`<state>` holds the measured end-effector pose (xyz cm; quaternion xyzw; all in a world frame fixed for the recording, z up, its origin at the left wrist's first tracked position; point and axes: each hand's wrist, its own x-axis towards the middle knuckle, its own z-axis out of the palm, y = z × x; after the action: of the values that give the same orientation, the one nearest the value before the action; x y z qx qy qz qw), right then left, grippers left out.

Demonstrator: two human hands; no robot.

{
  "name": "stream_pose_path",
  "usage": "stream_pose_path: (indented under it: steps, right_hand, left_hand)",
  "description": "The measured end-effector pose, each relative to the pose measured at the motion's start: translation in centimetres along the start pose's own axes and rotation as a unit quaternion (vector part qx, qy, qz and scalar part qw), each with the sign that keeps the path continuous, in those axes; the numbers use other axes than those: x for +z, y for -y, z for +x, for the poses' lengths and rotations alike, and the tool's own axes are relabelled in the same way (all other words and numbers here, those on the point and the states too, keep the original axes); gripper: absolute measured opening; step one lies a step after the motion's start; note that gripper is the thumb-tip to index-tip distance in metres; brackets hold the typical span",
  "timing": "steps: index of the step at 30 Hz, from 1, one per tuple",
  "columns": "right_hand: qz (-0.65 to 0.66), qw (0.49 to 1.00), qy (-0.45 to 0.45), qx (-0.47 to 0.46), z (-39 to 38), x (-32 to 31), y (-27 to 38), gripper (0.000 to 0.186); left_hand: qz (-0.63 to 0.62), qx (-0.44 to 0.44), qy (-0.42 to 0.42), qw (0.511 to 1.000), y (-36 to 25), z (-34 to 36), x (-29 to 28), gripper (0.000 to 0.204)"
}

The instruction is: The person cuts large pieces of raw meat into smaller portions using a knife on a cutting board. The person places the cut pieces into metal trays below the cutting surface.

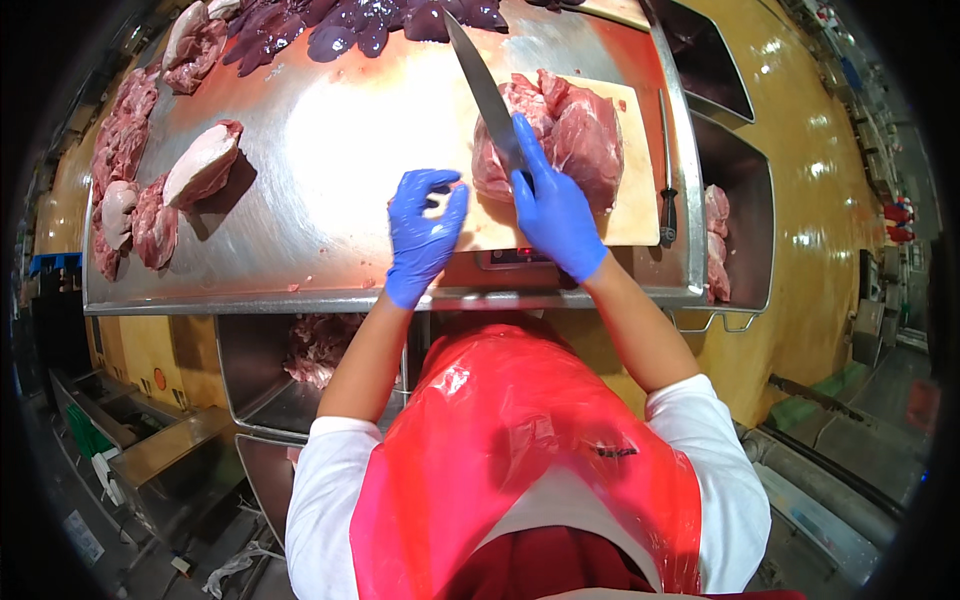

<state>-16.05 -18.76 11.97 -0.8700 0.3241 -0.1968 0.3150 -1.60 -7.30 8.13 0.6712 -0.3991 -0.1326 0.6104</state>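
My right hand (pixel 562 215), in a blue glove, grips a long-bladed knife (pixel 487 98), its index finger stretched along the blade. The blade lies over a large boneless piece of red meat (pixel 587 150) and points to the far left. This meat rests on a pale cutting board (pixel 630 228). Left of it, above the board's left edge, my gloved left hand (pixel 425 230) curls its fingers toward the thumb. A small pinkish scrap of meat (pixel 456 184) shows at its fingertips.
Dark red organ meat (pixel 360 25) lies along the table's far edge. Several fatty meat pieces (pixel 140 180) line the left side. A sharpening steel (pixel 666 170) lies right of the board. Metal bins (pixel 748 235) adjoin the table's right side; another bin (pixel 262 365) stands below its front edge.
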Motion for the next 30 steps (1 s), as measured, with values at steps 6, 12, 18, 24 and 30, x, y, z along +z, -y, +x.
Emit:
stream_pose_path:
  steps: [6,12,18,24,30]
  right_hand:
    - [-0.062,0.996,0.058,0.004,-3.0,0.0,-1.5,0.074]
    - [-0.200,0.964,0.175,0.009,-10.4,-5.1,-2.9,0.086]
    - [-0.283,0.939,0.190,-0.038,-13.6,-13.3,-4.0,0.091]
    - [0.001,0.999,0.025,0.030,-10.1,-9.4,-2.3,0.069]
    - [0.038,0.997,-0.060,-0.020,-0.7,-0.2,0.8,0.063]
  left_hand:
    - [0.121,0.145,-0.015,0.982,2.3,0.8,4.9,0.017]
    - [0.155,0.135,-0.066,0.976,3.4,0.4,4.7,0.015]
    - [0.036,-0.030,-0.094,0.995,0.0,-2.1,4.7,0.027]
    - [0.076,-0.013,-0.067,0.995,4.0,-0.7,6.6,0.025]
    - [-0.151,-0.228,0.037,0.961,2.9,0.3,3.8,0.016]
